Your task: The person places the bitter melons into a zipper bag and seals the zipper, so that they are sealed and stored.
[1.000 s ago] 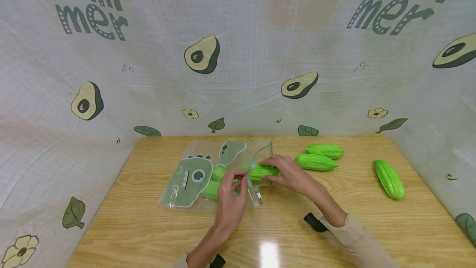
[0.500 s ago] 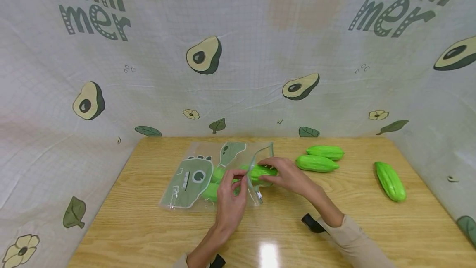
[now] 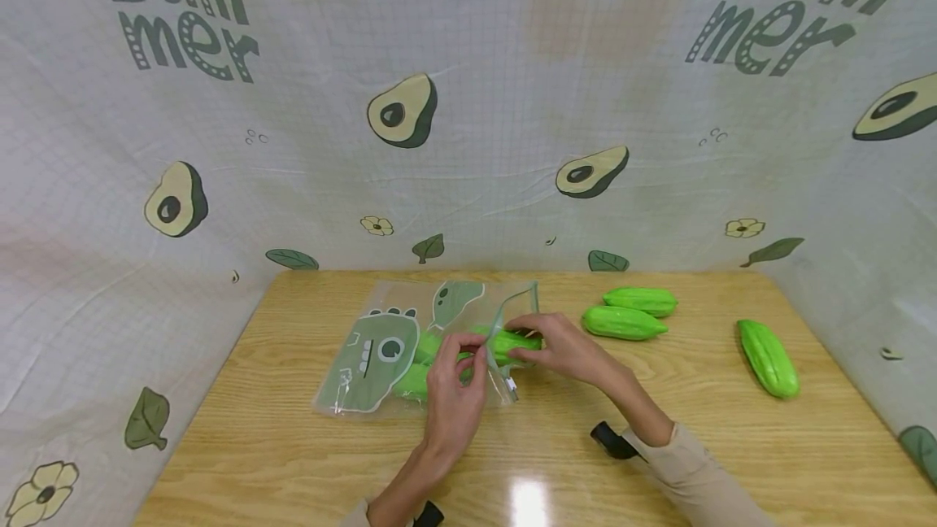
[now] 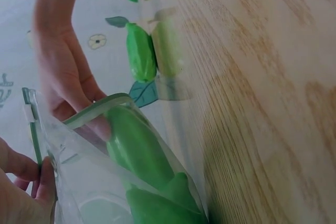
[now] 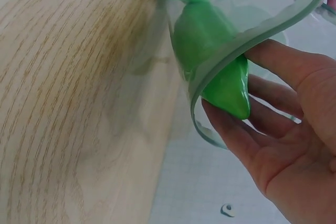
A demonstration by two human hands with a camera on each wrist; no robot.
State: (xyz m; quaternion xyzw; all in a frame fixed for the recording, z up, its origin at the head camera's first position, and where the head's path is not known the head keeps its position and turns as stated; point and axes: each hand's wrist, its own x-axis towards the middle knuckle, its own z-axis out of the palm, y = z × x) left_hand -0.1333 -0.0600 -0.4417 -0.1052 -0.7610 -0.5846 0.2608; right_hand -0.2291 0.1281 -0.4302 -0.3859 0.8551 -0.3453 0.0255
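Note:
A clear slider zip bag (image 3: pixel 344 393) with a green one-eyed monster print lies on its side, mouth toward the right. My left hand (image 3: pixel 455 401) pinches the near edge of that mouth between thumb and fingers. With its fingertips, my right hand (image 3: pixel 567 348) holds a glossy green ridged gourd (image 5: pixel 235 90) by its pointed end. Most of this gourd is inside the bag, its tip standing out past the green zip strip (image 5: pixel 247 45). Deeper in the bag lies another green gourd (image 4: pixel 157 204), seen through the plastic and partly covered by my left hand in the head view.
Two more green gourds, a front one (image 3: pixel 624 322) and a back one (image 3: pixel 640 300), lie together right of the bag. A single gourd (image 3: pixel 767 358) sits near the wooden table's (image 3: pixel 278 437) right edge. A cloth printed with avocados (image 3: pixel 483 185) hangs behind and at the sides.
My right hand has moved slightly left, sliding the gourd further into the bag. The left hand keeps its pinch on the bag's edge in the same place.

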